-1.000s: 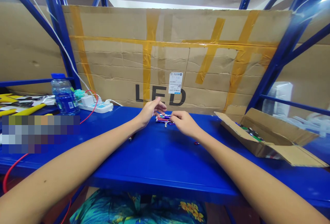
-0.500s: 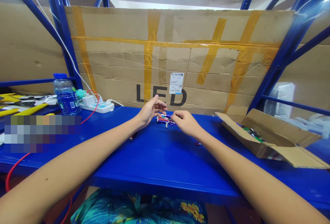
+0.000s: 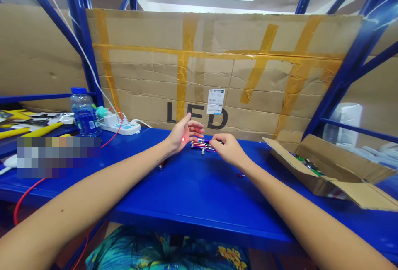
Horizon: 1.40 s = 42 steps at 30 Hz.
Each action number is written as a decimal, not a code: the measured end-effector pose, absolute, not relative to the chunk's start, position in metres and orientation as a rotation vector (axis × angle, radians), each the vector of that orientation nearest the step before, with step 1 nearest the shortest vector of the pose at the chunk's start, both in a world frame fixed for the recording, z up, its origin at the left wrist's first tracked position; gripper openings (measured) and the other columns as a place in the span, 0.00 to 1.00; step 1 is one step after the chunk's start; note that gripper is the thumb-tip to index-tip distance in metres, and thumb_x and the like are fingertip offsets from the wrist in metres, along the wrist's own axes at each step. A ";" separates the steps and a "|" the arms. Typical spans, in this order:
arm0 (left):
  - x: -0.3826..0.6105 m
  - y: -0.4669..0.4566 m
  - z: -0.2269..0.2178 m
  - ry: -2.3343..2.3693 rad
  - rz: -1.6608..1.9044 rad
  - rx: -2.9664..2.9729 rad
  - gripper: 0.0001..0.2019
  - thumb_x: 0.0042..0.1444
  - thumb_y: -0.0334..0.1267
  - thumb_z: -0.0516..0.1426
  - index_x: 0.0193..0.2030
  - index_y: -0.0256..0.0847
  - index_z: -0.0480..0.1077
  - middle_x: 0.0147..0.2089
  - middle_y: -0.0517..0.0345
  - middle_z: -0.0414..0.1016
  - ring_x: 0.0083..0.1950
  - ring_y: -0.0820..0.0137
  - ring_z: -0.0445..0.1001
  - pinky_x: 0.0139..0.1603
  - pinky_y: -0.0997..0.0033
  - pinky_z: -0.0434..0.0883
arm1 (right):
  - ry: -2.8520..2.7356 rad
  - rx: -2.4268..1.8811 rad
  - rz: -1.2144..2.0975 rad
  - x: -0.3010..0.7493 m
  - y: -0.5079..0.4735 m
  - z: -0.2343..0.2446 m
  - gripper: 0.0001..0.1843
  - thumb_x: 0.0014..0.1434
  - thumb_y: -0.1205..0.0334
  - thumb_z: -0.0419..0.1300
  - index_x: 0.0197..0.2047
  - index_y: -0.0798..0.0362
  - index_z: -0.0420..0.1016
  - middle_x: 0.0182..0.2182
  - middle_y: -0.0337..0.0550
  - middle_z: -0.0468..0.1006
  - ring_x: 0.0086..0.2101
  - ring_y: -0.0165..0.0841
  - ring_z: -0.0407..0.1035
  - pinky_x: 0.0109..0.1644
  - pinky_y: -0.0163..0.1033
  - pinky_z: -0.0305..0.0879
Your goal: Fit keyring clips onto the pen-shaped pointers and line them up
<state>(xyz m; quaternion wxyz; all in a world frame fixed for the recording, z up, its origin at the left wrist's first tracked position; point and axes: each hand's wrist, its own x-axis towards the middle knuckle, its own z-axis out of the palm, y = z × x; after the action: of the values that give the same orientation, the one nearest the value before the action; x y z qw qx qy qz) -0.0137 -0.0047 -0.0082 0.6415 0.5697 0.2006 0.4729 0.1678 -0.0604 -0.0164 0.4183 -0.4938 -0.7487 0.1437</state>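
My left hand point(image 3: 184, 134) is held open above the blue table, palm turned toward the right and fingers spread. A bright red light dot shows on its palm. Facing it, my right hand point(image 3: 228, 148) is closed, thumb against the fingers, around a small laser pointer that is mostly hidden; the red dot points to its kind. Between the hands lies a bunch of slim, shiny metallic tubes point(image 3: 199, 145) in red, purple and other colours, with small silver parts point(image 3: 203, 152) beside them. Another small dark piece point(image 3: 161, 165) is under my left forearm.
A small red piece point(image 3: 241, 175) lies by my right forearm. An open cardboard box point(image 3: 329, 179) with more tubes stands at the right. At the left are a bottle point(image 3: 85, 114), a power strip point(image 3: 124, 127) and a red cable point(image 3: 23, 197). A cardboard sheet point(image 3: 149, 75) walls the back.
A red light dot has appeared on my left palm. Both hands keep nearly the same pose; the whole view has shifted slightly.
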 end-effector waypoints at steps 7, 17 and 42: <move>-0.014 -0.006 -0.008 0.457 1.077 1.309 0.29 0.56 0.63 0.51 0.33 0.35 0.74 0.34 0.47 0.76 0.34 0.66 0.74 0.35 0.68 0.67 | -1.887 -1.256 0.347 0.168 -0.061 -0.016 0.12 0.52 0.59 0.53 0.20 0.54 0.66 0.17 0.35 0.63 0.23 0.28 0.57 0.28 0.35 0.50; -0.014 -0.008 -0.008 0.454 1.064 1.302 0.30 0.56 0.64 0.51 0.32 0.35 0.74 0.34 0.47 0.76 0.34 0.65 0.74 0.34 0.68 0.68 | -1.885 -1.245 0.352 0.168 -0.061 -0.015 0.12 0.52 0.60 0.53 0.20 0.54 0.66 0.18 0.35 0.64 0.23 0.28 0.57 0.28 0.35 0.50; -0.011 0.071 -0.023 0.800 1.104 2.265 0.03 0.46 0.28 0.60 0.27 0.38 0.75 0.29 0.54 0.77 0.33 0.67 0.73 0.36 0.69 0.67 | -2.167 -1.435 0.134 0.190 0.043 -0.019 0.11 0.54 0.76 0.52 0.38 0.58 0.72 0.32 0.47 0.78 0.32 0.31 0.68 0.35 0.34 0.60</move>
<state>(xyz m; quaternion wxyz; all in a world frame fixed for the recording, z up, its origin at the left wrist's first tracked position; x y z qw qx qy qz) -0.0114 0.0709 -0.0234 0.2464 0.8303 0.2934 0.4048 0.1901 0.0430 -0.0193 0.2662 -0.5316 -0.8026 0.0495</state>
